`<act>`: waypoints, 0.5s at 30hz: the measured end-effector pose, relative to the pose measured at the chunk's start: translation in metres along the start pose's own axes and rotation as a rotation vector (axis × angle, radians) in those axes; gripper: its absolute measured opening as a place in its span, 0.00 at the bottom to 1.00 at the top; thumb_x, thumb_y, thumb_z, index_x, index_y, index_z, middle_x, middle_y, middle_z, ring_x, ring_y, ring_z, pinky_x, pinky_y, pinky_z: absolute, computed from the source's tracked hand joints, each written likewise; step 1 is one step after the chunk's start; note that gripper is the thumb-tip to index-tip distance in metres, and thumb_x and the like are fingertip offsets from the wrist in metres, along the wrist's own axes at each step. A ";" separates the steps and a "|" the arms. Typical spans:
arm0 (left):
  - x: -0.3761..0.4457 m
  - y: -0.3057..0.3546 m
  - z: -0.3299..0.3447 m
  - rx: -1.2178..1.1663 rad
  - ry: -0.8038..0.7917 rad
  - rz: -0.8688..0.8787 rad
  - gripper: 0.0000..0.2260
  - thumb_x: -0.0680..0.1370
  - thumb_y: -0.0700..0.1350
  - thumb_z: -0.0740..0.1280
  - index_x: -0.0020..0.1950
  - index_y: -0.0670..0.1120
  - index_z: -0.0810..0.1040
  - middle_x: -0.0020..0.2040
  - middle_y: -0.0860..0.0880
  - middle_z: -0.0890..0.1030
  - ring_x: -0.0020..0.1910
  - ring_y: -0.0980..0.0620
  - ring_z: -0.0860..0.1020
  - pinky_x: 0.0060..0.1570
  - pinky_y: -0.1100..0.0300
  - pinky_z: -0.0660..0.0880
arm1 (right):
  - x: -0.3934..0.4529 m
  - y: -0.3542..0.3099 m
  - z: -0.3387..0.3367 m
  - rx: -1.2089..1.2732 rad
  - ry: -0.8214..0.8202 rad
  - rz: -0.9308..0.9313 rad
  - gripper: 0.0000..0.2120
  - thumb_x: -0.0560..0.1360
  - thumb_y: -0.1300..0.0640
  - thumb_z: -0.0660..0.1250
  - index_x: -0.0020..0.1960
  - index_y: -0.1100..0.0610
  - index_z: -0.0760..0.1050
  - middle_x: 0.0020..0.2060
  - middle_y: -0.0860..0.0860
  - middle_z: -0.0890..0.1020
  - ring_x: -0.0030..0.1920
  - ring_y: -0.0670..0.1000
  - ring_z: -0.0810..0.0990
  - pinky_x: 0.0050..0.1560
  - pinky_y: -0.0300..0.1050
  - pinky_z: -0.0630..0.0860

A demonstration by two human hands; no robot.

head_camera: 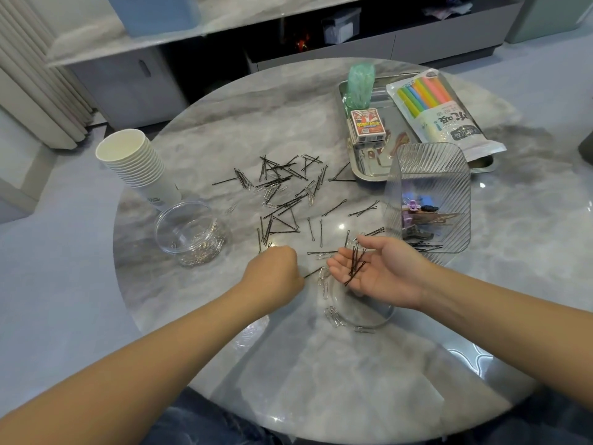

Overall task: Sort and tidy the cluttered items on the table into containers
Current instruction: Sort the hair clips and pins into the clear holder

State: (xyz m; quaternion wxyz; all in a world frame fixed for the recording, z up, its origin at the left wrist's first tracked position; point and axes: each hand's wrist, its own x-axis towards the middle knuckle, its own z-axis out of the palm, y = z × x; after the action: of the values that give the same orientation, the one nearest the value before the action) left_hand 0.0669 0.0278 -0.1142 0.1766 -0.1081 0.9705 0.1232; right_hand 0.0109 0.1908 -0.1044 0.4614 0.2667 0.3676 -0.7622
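Black bobby pins (282, 187) and silver paper clips (271, 191) lie scattered across the middle of the round marble table (321, 364). My right hand (382, 271) lies palm up with a few bobby pins (354, 266) resting on the palm. My left hand (276, 268) is curled into a fist and pinches a black bobby pin (313, 273) whose end sticks out toward the right hand. A clear round jar (189, 232) holds paper clips at the left. A clear ribbed bin (428, 200) at the right holds hair clips and bobby pins.
A stack of paper cups (138, 165) stands at the left. A steel tray (365, 168) at the back right carries a card box (367, 125), a green packet (359, 85) and a pack of coloured straws (439, 114). A clear lid (362, 316) with paper clips beside it lies under my right hand.
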 end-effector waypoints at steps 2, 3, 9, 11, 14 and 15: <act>-0.001 -0.002 -0.010 0.009 -0.034 -0.025 0.14 0.72 0.40 0.61 0.29 0.45 0.61 0.27 0.46 0.63 0.29 0.42 0.66 0.28 0.60 0.61 | -0.001 0.000 0.001 0.011 -0.011 0.005 0.14 0.80 0.56 0.55 0.46 0.67 0.71 0.42 0.62 0.76 0.47 0.61 0.78 0.40 0.55 0.81; -0.001 -0.004 -0.016 -0.026 -0.031 -0.032 0.13 0.72 0.41 0.61 0.29 0.45 0.63 0.27 0.47 0.63 0.28 0.46 0.64 0.27 0.60 0.60 | -0.001 0.001 0.002 0.012 -0.017 0.007 0.14 0.80 0.56 0.55 0.46 0.67 0.71 0.43 0.63 0.76 0.47 0.61 0.78 0.43 0.56 0.80; -0.009 0.011 -0.029 -0.617 -0.094 -0.016 0.08 0.72 0.43 0.68 0.33 0.46 0.80 0.31 0.51 0.80 0.27 0.56 0.72 0.32 0.65 0.70 | -0.003 0.003 0.006 -0.013 -0.075 0.003 0.13 0.80 0.57 0.54 0.47 0.65 0.72 0.39 0.62 0.80 0.42 0.59 0.82 0.43 0.54 0.80; -0.008 0.018 -0.023 -0.677 -0.089 -0.002 0.08 0.73 0.45 0.69 0.35 0.45 0.81 0.34 0.48 0.83 0.26 0.58 0.72 0.31 0.66 0.69 | -0.005 0.003 0.007 -0.012 -0.089 -0.006 0.12 0.80 0.57 0.54 0.47 0.64 0.72 0.38 0.60 0.80 0.37 0.57 0.82 0.37 0.53 0.82; 0.003 0.017 -0.022 -0.692 0.015 0.002 0.08 0.74 0.48 0.70 0.36 0.46 0.80 0.36 0.49 0.84 0.24 0.58 0.71 0.31 0.65 0.69 | -0.007 0.000 0.005 -0.076 -0.027 -0.028 0.11 0.79 0.62 0.55 0.41 0.63 0.73 0.31 0.56 0.78 0.35 0.53 0.79 0.38 0.46 0.81; 0.009 0.015 -0.023 -0.648 0.066 0.007 0.08 0.75 0.48 0.69 0.37 0.48 0.79 0.34 0.51 0.82 0.25 0.59 0.71 0.31 0.65 0.68 | -0.006 -0.001 0.003 -0.099 0.006 -0.032 0.10 0.78 0.64 0.55 0.40 0.63 0.72 0.28 0.54 0.76 0.33 0.51 0.76 0.35 0.43 0.80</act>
State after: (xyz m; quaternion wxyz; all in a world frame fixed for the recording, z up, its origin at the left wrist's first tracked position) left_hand 0.0474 0.0342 -0.0941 0.1009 -0.1593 0.8863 0.4230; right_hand 0.0127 0.1916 -0.0973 0.4606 0.2397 0.4106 -0.7495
